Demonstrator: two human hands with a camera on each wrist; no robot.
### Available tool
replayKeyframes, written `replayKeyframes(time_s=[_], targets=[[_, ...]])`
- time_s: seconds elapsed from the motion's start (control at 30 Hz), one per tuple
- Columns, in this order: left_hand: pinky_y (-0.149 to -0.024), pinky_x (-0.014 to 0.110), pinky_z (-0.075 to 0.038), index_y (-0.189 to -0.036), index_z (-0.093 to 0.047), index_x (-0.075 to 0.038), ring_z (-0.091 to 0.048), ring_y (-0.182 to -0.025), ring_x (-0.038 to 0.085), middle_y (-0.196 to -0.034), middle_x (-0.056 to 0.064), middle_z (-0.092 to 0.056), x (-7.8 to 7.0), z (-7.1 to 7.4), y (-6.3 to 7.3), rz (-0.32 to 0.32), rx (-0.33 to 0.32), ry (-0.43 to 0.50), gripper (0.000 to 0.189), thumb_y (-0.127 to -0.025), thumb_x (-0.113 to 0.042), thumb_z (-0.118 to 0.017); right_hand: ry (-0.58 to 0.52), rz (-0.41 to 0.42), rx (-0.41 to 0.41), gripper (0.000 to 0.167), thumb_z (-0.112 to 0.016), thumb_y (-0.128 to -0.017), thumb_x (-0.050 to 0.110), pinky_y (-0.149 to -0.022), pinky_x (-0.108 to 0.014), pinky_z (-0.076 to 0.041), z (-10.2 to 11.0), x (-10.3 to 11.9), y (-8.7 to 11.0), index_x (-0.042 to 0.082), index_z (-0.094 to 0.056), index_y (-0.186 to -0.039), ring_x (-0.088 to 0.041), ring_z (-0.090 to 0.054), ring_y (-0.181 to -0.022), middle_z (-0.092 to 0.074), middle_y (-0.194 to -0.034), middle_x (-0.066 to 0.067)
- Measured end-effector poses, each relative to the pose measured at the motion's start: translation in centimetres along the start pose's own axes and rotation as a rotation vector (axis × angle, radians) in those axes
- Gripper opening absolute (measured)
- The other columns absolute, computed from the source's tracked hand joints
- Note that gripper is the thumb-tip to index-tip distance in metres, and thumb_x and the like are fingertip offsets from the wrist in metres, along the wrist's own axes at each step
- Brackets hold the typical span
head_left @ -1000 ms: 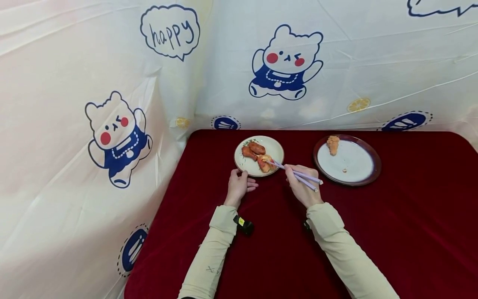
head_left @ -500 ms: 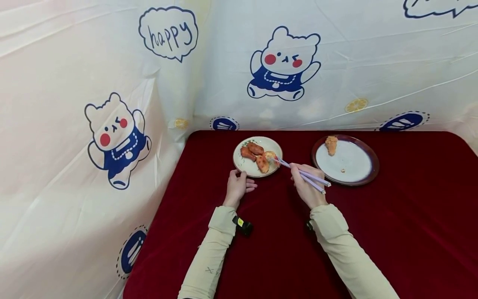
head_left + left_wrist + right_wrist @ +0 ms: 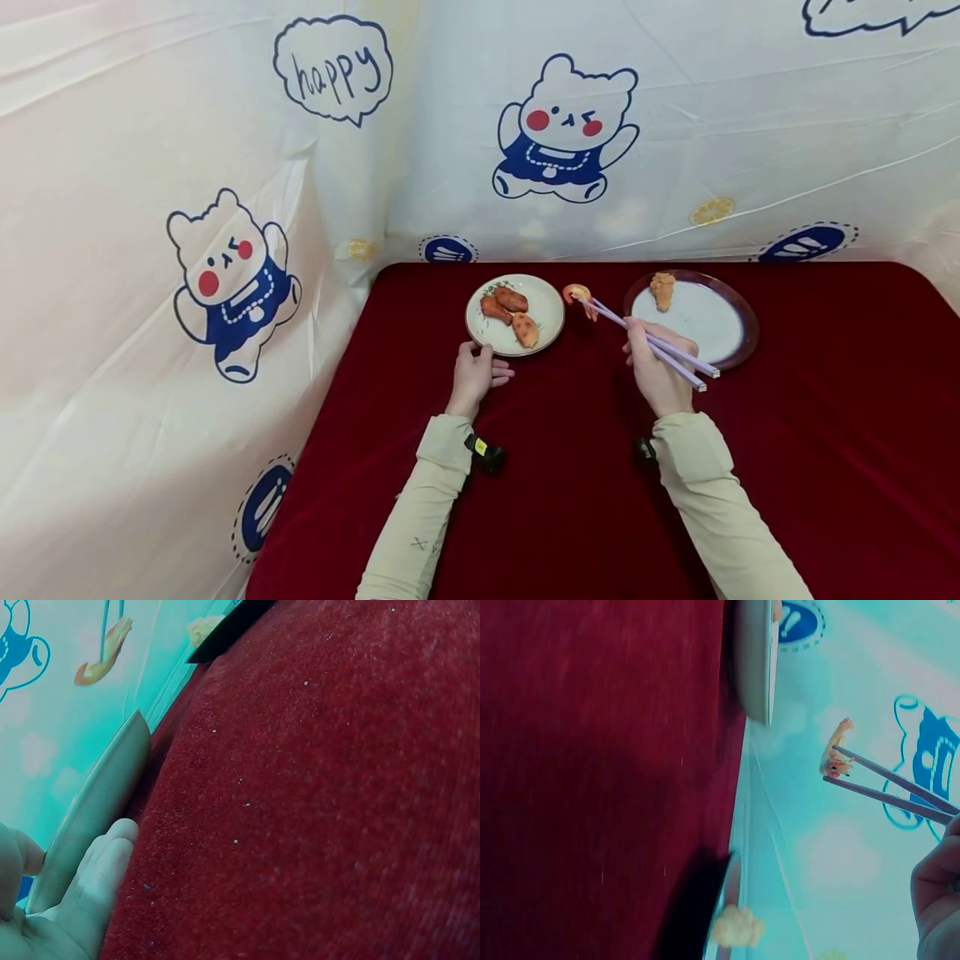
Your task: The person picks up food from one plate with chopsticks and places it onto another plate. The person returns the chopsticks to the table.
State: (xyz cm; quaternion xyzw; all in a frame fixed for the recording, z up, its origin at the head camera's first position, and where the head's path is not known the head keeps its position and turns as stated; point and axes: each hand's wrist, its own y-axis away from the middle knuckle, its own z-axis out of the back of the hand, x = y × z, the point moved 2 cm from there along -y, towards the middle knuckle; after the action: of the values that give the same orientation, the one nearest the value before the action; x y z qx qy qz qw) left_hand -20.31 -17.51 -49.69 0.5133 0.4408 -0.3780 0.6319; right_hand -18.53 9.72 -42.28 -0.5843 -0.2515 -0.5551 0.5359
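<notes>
My right hand grips a pair of pale purple chopsticks. Pinched in their tips is an orange-pink shrimp, raised off the table between two plates; the right wrist view shows the shrimp held in the air. My left hand holds the near rim of a small cream plate, thumb on one side of the edge and fingers on the other. On that plate lie a browned drumstick, a second brown piece, a spotted golden piece and some green herb sprigs.
To the right stands a larger white plate with a dark brown rim, bearing a piece of fried chicken. Dark red cloth covers the table. A printed white curtain hangs behind and at the left.
The chopsticks have lifted the shrimp off the cream plate and carried it rightward past its rim. My left hand has stayed at the plate's edge.
</notes>
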Motion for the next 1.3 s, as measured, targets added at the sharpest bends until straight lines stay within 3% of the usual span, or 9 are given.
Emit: replayKeyframes(time_s=[0.1, 0.2, 0.27, 0.47, 0.83, 1.17, 1.3], targets=[[-0.073, 0.033, -0.062, -0.145, -0.027, -0.006, -0.073, -0.083, 0.029, -0.102, 0.025, -0.069, 0.0, -0.1, 0.0, 0.001, -0.003, -0.008, 0.049, -0.103, -0.029, -0.04, 0.008, -0.012, -0.032, 0.024, -0.063, -0.093, 0.024, -0.039, -0.015, -0.04, 1.2, -0.2, -0.3, 0.008, -0.077, -0.082, -0.002, -0.055, -0.046, -0.064, -0.059, -0.002], [-0.07, 0.031, -0.062, -0.143, -0.03, -0.007, -0.073, -0.077, 0.024, -0.098, 0.023, -0.07, 0.0, -0.1, 0.0, 0.0, -0.018, -0.012, 0.047, -0.103, -0.028, -0.041, 0.056, -0.016, -0.065, 0.028, -0.062, -0.093, 0.026, -0.04, -0.015, -0.038, 2.4, -0.3, -0.7, 0.008, -0.075, -0.076, -0.001, -0.054, -0.046, -0.063, -0.058, -0.007], [-0.069, 0.03, -0.062, -0.142, -0.03, -0.007, -0.072, -0.073, 0.021, -0.095, 0.021, -0.07, 0.0, -0.2, 0.1, -0.006, -0.026, -0.01, 0.045, -0.103, -0.027, -0.041, 0.084, -0.024, -0.083, 0.031, -0.061, -0.093, 0.027, -0.04, -0.015, -0.036, 3.3, -0.4, -0.9, 0.007, -0.074, -0.074, -0.001, -0.053, -0.046, -0.062, -0.056, -0.003], [-0.068, 0.03, -0.062, -0.141, -0.03, -0.006, -0.071, -0.069, 0.018, -0.092, 0.019, -0.07, 0.1, -0.2, 0.0, -0.015, -0.029, -0.002, 0.045, -0.102, -0.025, -0.041, 0.082, -0.089, -0.119, 0.029, -0.061, -0.093, 0.029, -0.041, -0.013, -0.04, 5.8, -0.7, -1.6, 0.006, -0.078, -0.091, -0.002, -0.055, -0.048, -0.06, -0.057, 0.015], [-0.069, 0.031, -0.062, -0.143, -0.028, -0.006, -0.071, -0.071, 0.018, -0.094, 0.02, -0.07, 0.1, -0.1, 0.0, -0.013, -0.017, 0.006, 0.046, -0.103, -0.025, -0.04, 0.167, -0.13, -0.212, 0.03, -0.06, -0.093, 0.03, -0.04, -0.011, -0.037, 10.3, -1.7, -2.8, 0.006, -0.077, -0.09, 0.005, -0.053, -0.047, -0.058, -0.056, 0.021], [-0.068, 0.03, -0.062, -0.144, -0.027, -0.007, -0.071, -0.071, 0.018, -0.093, 0.018, -0.07, -0.1, -0.1, -0.1, -0.003, -0.02, -0.005, 0.046, -0.103, -0.025, -0.04, 0.175, -0.184, -0.233, 0.026, -0.061, -0.092, 0.033, -0.038, -0.012, -0.035, 11.8, -2.7, -3.2, 0.013, -0.075, -0.084, 0.005, -0.052, -0.044, -0.06, -0.054, 0.017], [-0.069, 0.03, -0.062, -0.144, -0.027, -0.006, -0.072, -0.072, 0.019, -0.094, 0.02, -0.07, 0.1, -0.2, -0.1, 0.003, -0.022, -0.005, 0.047, -0.103, -0.025, -0.04, 0.188, -0.183, -0.219, 0.028, -0.06, -0.092, 0.033, -0.038, -0.013, -0.035, 11.8, -3.5, -3.3, 0.01, -0.076, -0.087, 0.004, -0.052, -0.043, -0.06, -0.053, 0.016]])
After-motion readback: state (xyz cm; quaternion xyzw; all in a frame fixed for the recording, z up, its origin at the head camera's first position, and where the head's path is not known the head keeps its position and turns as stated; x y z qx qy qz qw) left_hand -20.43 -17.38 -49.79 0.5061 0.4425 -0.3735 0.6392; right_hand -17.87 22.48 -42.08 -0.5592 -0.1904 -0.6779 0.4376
